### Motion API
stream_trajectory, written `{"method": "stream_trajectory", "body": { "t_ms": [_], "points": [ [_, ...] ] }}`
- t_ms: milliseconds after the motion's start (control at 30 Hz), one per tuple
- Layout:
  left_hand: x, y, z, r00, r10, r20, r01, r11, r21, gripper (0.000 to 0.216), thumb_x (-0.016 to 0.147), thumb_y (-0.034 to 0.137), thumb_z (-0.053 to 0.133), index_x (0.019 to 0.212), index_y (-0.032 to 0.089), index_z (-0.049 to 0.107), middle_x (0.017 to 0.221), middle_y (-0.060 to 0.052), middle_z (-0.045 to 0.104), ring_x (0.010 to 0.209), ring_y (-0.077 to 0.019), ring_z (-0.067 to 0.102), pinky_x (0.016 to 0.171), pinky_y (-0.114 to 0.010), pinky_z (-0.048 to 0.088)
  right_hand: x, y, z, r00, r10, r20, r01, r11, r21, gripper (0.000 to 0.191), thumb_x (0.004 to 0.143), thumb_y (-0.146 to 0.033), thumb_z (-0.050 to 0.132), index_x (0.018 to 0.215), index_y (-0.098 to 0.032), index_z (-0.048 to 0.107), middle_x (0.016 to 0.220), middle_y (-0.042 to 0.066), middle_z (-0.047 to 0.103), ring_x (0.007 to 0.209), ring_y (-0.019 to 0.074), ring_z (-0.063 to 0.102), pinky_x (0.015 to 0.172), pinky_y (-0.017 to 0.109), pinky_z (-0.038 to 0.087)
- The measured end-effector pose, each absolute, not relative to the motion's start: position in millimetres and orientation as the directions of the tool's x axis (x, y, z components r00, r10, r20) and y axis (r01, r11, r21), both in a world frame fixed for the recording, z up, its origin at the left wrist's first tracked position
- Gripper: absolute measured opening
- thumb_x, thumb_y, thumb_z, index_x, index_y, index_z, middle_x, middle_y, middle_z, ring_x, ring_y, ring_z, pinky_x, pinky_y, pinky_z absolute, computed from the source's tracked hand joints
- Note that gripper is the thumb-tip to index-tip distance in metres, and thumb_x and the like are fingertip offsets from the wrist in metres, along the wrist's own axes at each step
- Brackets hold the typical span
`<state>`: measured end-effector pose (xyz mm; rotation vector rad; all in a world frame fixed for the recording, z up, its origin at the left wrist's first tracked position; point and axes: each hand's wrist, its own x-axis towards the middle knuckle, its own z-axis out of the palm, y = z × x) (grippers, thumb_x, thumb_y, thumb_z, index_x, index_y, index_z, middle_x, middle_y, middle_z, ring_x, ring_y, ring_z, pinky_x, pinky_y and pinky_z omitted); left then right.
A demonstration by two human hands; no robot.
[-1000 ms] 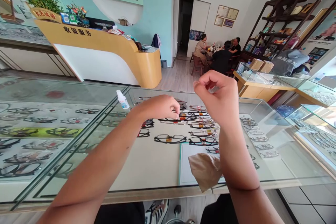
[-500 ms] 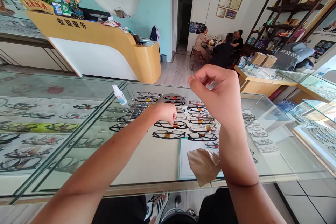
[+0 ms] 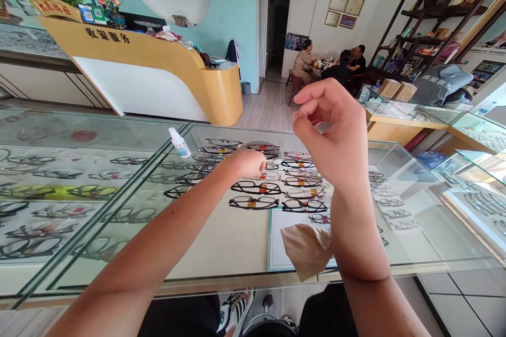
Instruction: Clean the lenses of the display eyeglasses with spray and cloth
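My left hand reaches over the rows of eyeglasses on the glass counter, its fingers curled and pointing down. Its fingertips are mostly hidden, so I cannot make out whether it grips a frame. Just below it lies a black pair of eyeglasses with an orange tag on the lens. My right hand is raised above the counter, fingers loosely bent and apart from the thumb, with nothing in it. Below that hand sit more tagged eyeglasses. A brown cleaning cloth lies near the front edge, partly over a white board.
A small white spray bottle stands on the glass counter, left of the eyeglasses. Display cases with more frames flank it on both sides. Behind are a wooden reception desk and several people seated at a table.
My right hand has risen slightly, and its pinched fingers have spread from the thumb. My left hand has shifted slightly up, away from the nearer frames.
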<state>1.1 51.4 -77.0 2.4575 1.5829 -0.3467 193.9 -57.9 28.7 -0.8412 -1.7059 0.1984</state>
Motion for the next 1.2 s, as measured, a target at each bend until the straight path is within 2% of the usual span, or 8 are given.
{"method": "stream_trajectory", "body": {
  "t_ms": [300, 433, 567, 700, 800, 900, 1067, 1200],
  "points": [
    [2, 55, -85, 0.418, 0.863, -0.285, 0.906, -0.419, 0.061, 0.024, 0.079, 0.026, 0.077, 0.1, 0.029, 0.087, 0.115, -0.005, 0.086, 0.104, -0.0268, 0.077, 0.084, -0.031, 0.053, 194, -63, 31, -0.071, 0.654, 0.754, 0.424, 0.704, -0.57, 0.015, 0.097, -0.02, 0.064, 0.108, -0.028, 0.07, 0.084, -0.002, 0.069, 0.077, 0.0171, 0.068, 0.074, 0.034, 0.058],
    [0, 50, -74, 0.431, 0.856, -0.285, 0.901, -0.427, 0.081, 0.022, 0.077, 0.023, 0.076, 0.095, 0.028, 0.086, 0.11, -0.005, 0.086, 0.098, -0.0265, 0.076, 0.076, -0.032, 0.049, 194, -66, 32, -0.078, 0.658, 0.749, 0.405, 0.707, -0.58, 0.014, 0.095, -0.018, 0.064, 0.105, -0.027, 0.069, 0.084, -0.002, 0.069, 0.075, 0.0166, 0.066, 0.072, 0.033, 0.057],
    [-10, 39, -50, 0.422, 0.869, -0.257, 0.906, -0.405, 0.118, 0.02, 0.078, 0.032, 0.075, 0.095, 0.029, 0.084, 0.106, -0.003, 0.085, 0.086, -0.024, 0.073, 0.067, -0.031, 0.043, 195, -67, 33, -0.071, 0.669, 0.74, 0.409, 0.696, -0.59, 0.015, 0.094, -0.018, 0.065, 0.105, -0.027, 0.068, 0.084, -0.002, 0.07, 0.075, 0.0169, 0.066, 0.071, 0.033, 0.056],
    [-25, 29, -25, 0.45, 0.892, -0.035, 0.862, -0.424, 0.278, 0.016, 0.084, 0.04, 0.071, 0.09, 0.027, 0.079, 0.087, -0.002, 0.078, 0.071, -0.0202, 0.063, 0.061, -0.033, 0.036, 196, -64, 33, -0.07, 0.674, 0.735, 0.401, 0.694, -0.598, 0.013, 0.092, -0.018, 0.065, 0.101, -0.027, 0.068, 0.082, -0.002, 0.07, 0.073, 0.0163, 0.065, 0.072, 0.033, 0.056],
    [-32, 23, -11, 0.398, 0.871, 0.287, 0.718, -0.491, 0.494, 0.021, 0.086, 0.044, 0.07, 0.087, 0.024, 0.077, 0.091, -0.004, 0.075, 0.076, -0.0194, 0.063, 0.067, -0.033, 0.042, 196, -61, 32, -0.086, 0.676, 0.732, 0.383, 0.701, -0.602, 0.014, 0.091, -0.016, 0.064, 0.099, -0.027, 0.068, 0.081, -0.003, 0.071, 0.073, 0.0159, 0.066, 0.076, 0.034, 0.056],
    [-32, 15, 0, 0.215, 0.83, 0.514, 0.488, -0.547, 0.68, 0.025, 0.087, 0.047, 0.073, 0.091, 0.022, 0.075, 0.104, -0.007, 0.076, 0.091, -0.0216, 0.068, 0.08, -0.034, 0.051, 195, -57, 31, -0.109, 0.698, 0.708, 0.392, 0.684, -0.615, 0.017, 0.089, -0.015, 0.063, 0.099, -0.026, 0.071, 0.084, -0.003, 0.075, 0.076, 0.016, 0.068, 0.076, 0.033, 0.054],
    [-21, -7, 9, 0.056, 0.806, 0.59, 0.038, -0.592, 0.805, 0.023, 0.089, 0.043, 0.082, 0.092, 0.023, 0.071, 0.104, -0.007, 0.078, 0.102, -0.0236, 0.073, 0.092, -0.038, 0.058, 190, -54, 28, -0.166, 0.75, 0.64, 0.44, 0.637, -0.633, 0.008, 0.096, -0.022, 0.067, 0.093, -0.025, 0.074, 0.081, -0.002, 0.075, 0.075, 0.016, 0.066, 0.075, 0.033, 0.051],
    [-16, -17, 11, 0.09, 0.795, 0.599, -0.06, -0.596, 0.8, 0.027, 0.089, 0.045, 0.088, 0.092, 0.023, 0.073, 0.107, -0.008, 0.08, 0.107, -0.0236, 0.073, 0.101, -0.04, 0.06, 184, -53, 27, -0.225, 0.746, 0.627, 0.368, 0.661, -0.654, 0.012, 0.1, -0.029, 0.068, 0.091, -0.024, 0.074, 0.075, -0.003, 0.07, 0.07, 0.0143, 0.061, 0.067, 0.029, 0.045]
  ]
}}
